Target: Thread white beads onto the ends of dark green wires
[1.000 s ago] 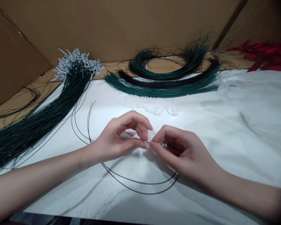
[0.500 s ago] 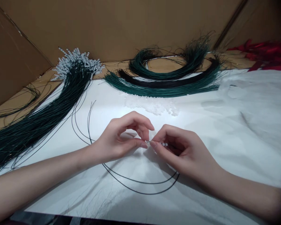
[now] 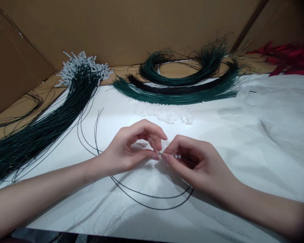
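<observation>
My right hand (image 3: 200, 162) is closed in a pinch on a thin dark green wire (image 3: 162, 209), close to the wire's end. Several small white beads (image 3: 177, 156) show threaded on it behind those fingertips. The rest of the wire loops over the white sheet below both hands. My left hand (image 3: 130, 148) is closed too, its thumb and a finger pinching what looks like one tiny white bead, mostly hidden by the fingertips. The wire's tip (image 3: 160, 154) reaches the bead between the two hands; whether it has passed through the hole I cannot tell.
Loose white beads (image 3: 164, 114) lie scattered beyond my hands. Bundles of dark green wire (image 3: 179, 98) curve along the back. On the left lies a bundle of wires with white beaded ends (image 3: 83, 69). Clear plastic (image 3: 276, 101) and red ribbon (image 3: 291, 57) are at right, cardboard walls (image 3: 142, 30) behind.
My right fingertips have shifted very slightly left, nearer to the left fingertips, and less bare wire shows between them. Both hands keep their pinch.
</observation>
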A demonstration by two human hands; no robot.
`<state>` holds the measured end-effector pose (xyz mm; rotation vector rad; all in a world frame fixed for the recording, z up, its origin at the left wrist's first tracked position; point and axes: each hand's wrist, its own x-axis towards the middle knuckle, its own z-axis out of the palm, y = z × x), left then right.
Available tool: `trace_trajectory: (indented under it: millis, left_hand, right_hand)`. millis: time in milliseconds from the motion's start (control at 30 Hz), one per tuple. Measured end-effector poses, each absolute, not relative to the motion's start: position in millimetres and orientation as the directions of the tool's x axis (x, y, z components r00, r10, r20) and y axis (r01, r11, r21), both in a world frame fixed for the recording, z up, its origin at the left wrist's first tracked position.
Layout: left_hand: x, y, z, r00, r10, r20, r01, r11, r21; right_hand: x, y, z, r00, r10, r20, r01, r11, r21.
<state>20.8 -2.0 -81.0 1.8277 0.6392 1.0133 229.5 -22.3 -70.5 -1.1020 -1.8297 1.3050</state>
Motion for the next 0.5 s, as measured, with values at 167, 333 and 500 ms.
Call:
trace_trajectory:
  millis: [167,333,500]
  left_hand:
    - [21.0,-1.2,-81.8,0.530,0.757,0.381,0.002,-0.451,0.893]
    - [21.6,-2.0,-79.6,0.535,0.768,0.353,0.021,-0.430,0.903]
    - [23.0,-3.8,-77.8,0.503,0.808,0.308,0.063,-0.389,0.919]
  right_hand:
    - [228.3,-22.8,-69.7,-0.452,0.891,0.040,0.272,0.180,-0.945]
    - [228.5,-23.2,-67.6,-0.465,0.885,0.040,0.283,0.191,-0.940]
    - [229.7,-23.2,-68.2,-0.455,0.890,0.021,0.292,0.172,-0.941]
